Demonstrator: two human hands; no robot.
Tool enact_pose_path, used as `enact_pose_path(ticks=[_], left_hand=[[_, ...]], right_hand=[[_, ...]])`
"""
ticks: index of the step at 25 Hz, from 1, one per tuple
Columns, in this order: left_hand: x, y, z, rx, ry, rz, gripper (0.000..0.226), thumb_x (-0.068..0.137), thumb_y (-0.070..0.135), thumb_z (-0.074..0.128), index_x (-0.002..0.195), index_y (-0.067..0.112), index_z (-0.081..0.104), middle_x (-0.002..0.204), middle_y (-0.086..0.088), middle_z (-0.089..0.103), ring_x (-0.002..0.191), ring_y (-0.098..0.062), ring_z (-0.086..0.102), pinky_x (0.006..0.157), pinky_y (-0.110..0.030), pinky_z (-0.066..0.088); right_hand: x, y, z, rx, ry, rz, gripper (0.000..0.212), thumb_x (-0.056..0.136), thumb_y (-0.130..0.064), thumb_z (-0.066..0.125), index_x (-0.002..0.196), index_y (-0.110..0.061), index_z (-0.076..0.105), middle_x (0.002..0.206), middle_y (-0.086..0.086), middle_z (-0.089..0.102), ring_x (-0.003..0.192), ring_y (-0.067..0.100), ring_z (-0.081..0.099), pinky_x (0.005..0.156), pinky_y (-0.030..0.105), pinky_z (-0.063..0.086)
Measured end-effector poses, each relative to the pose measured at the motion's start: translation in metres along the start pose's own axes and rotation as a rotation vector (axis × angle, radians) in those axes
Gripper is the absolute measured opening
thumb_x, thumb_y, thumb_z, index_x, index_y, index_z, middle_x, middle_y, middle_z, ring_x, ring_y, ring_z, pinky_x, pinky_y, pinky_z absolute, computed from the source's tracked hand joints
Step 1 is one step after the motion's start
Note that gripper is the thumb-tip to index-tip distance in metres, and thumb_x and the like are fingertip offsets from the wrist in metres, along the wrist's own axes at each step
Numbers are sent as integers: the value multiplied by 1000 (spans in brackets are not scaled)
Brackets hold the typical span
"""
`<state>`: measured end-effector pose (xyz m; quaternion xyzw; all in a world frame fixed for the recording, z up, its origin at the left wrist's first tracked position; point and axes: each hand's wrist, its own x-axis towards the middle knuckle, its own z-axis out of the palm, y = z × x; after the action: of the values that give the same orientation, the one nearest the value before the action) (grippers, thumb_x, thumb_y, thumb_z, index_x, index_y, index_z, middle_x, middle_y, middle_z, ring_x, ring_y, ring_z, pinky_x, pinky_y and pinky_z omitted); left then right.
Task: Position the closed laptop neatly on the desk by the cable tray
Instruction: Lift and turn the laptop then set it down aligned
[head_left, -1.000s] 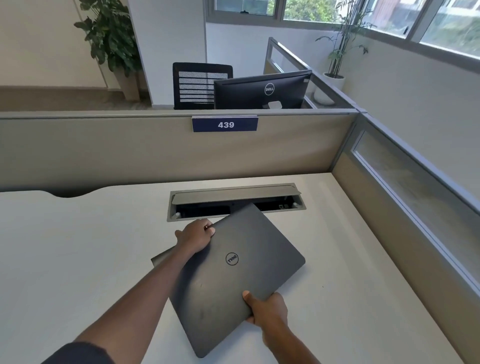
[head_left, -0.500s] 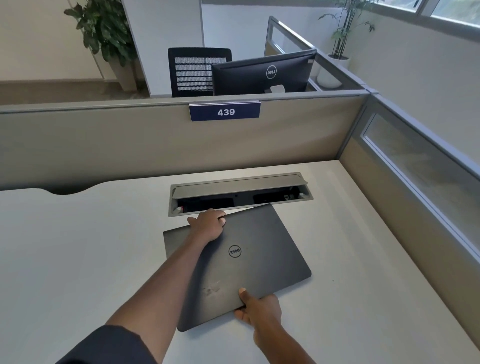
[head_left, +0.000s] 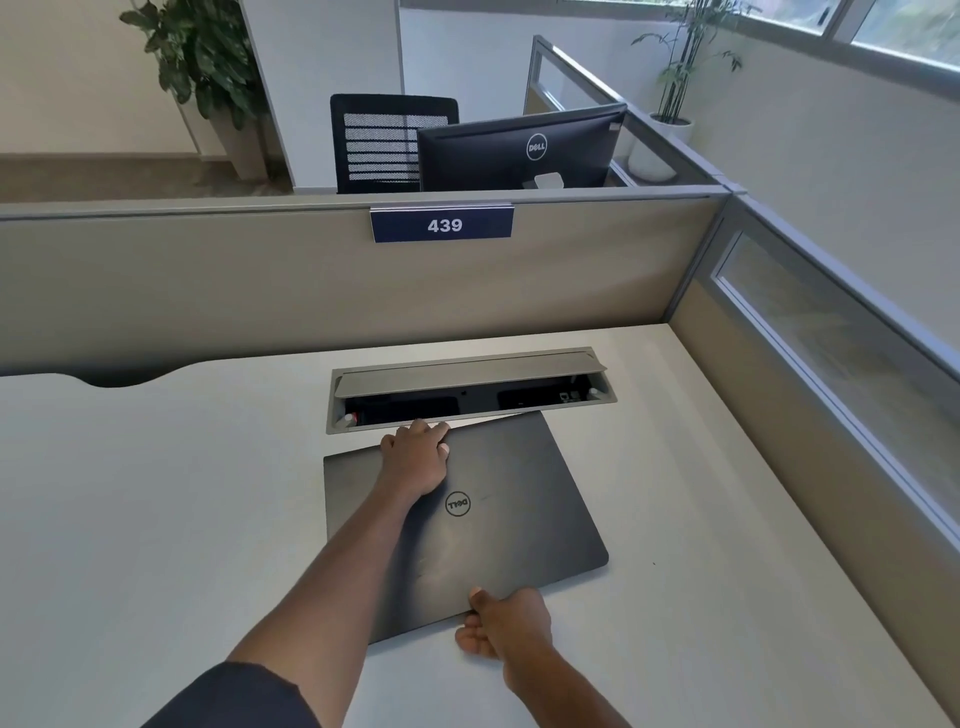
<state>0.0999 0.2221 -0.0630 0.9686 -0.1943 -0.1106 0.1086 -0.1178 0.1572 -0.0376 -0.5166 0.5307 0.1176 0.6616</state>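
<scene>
A closed dark grey laptop lies flat on the white desk, slightly skewed, with its far edge just in front of the cable tray. The tray is a grey recessed slot whose lid is tilted up. My left hand grips the laptop's far edge, fingers curled over it next to the tray rim. At the near edge my right hand holds the laptop, thumb on top and fingers under or beside the edge.
Beige partition walls close the desk at the back and on the right, with a blue "439" sign on top. Behind them stand a black monitor, a mesh chair and potted plants.
The laptop has come down flat onto the desk, turned closer to square with the tray, and moved toward it. Both hands kept their hold on its edges.
</scene>
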Motion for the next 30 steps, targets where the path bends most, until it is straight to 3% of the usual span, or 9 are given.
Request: enact_pose_path(ticks=[4,6,10,12,15,18,20,24,30], left_hand=[[-11,1,15,17,31,28,53,98,37,39,148,21,32,142,-9,41,133,-31,38,117,-47,19],[-19,1,21,10,12,37,62,99,40,37,154,18,20,156,-12,26,146,-31,20,121,-49,10],[-57,-7,34,7,-5,76,68,100,47,28,157,19,3,166,-9,-6,153,-31,-8,122,-51,0],[-88,-14,41,53,27,89,68,100,48,25,157,18,4,166,-9,-4,153,-30,-5,122,-51,1],[-138,-22,47,77,71,75,68,99,51,21,157,17,12,166,-10,5,153,-31,4,121,-51,6],[-180,-31,49,86,76,22,75,93,59,15,157,18,16,166,-13,7,153,-33,7,121,-51,10],[-202,-39,50,57,71,-52,79,92,65,23,157,21,17,165,-16,4,152,-36,5,121,-51,10],[-231,-51,52,-112,95,-156,88,83,71,48,156,31,18,163,-25,-6,151,-41,5,121,-47,14],[-229,-57,43,-175,42,-124,86,86,61,56,156,31,17,159,-28,6,149,-40,9,122,-46,16]], right_hand=[[4,4,0,-138,42,-35,27,88,-14,72,91,10,60,80,26,69,57,29,57,67,51,61],[4,8,2,-178,58,-68,31,89,-20,71,95,9,60,83,28,72,54,29,59,62,49,61],[0,8,-5,-322,27,-110,39,89,-36,69,73,-3,55,60,15,63,42,25,51,49,39,55],[-4,4,-14,-644,40,-170,47,87,-51,62,74,-6,61,66,8,71,48,25,64,56,34,57],[-6,0,-33,-1079,179,-389,42,88,-52,54,95,-12,66,97,7,73,90,29,70,74,31,51],[-4,-11,-55,-1073,298,-621,25,86,-33,58,100,-13,59,105,10,68,97,31,63,76,35,51],[5,-18,-73,-1070,383,-754,38,82,-31,69,110,-11,54,115,11,60,105,33,56,83,40,51],[26,-35,-99,-1104,236,-677,85,77,-41,78,144,-14,34,137,16,44,123,39,45,99,46,44],[36,-26,-101,-1164,173,-703,85,86,-39,68,156,-30,21,131,15,42,124,33,39,101,41,43]])
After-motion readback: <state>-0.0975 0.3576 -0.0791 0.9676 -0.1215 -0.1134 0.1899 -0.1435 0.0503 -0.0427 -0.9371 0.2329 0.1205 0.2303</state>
